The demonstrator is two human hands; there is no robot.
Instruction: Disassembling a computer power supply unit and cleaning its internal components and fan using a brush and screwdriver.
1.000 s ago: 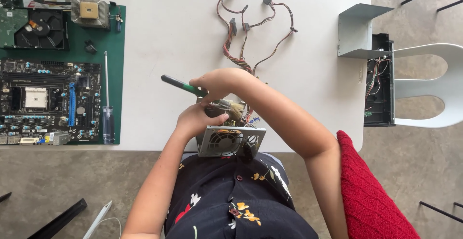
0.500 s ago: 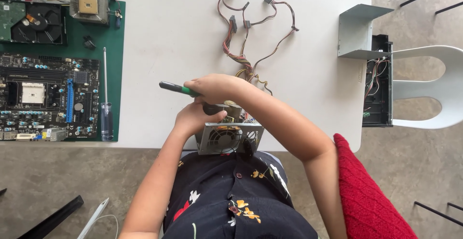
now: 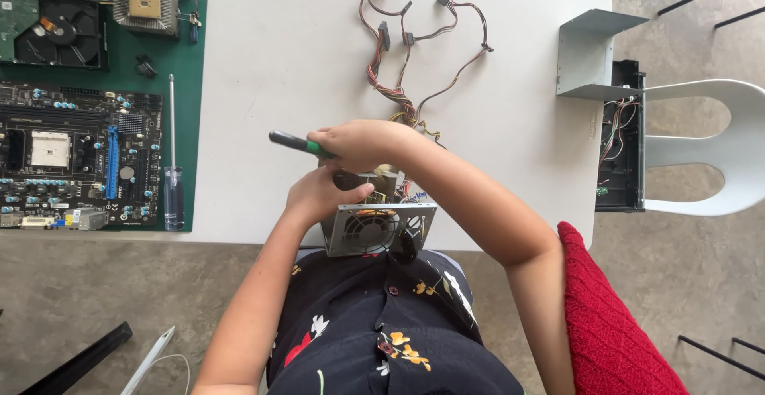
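Two hands over a metal box [image 3: 378,229], right hand [image 3: 358,145] fingers closed around green screwdriver [image 3: 299,144], left hand [image 3: 323,194] fingers gripping box top, wires [image 3: 414,52] beyond fingers.

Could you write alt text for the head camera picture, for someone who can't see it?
Seen from above, a person's right hand holds a green-handled screwdriver over an opened computer power supply at the edge of a white table, while the left hand steadies it. Its bundle of cables trails across the table; a motherboard and a second screwdriver lie on a green mat at the left.
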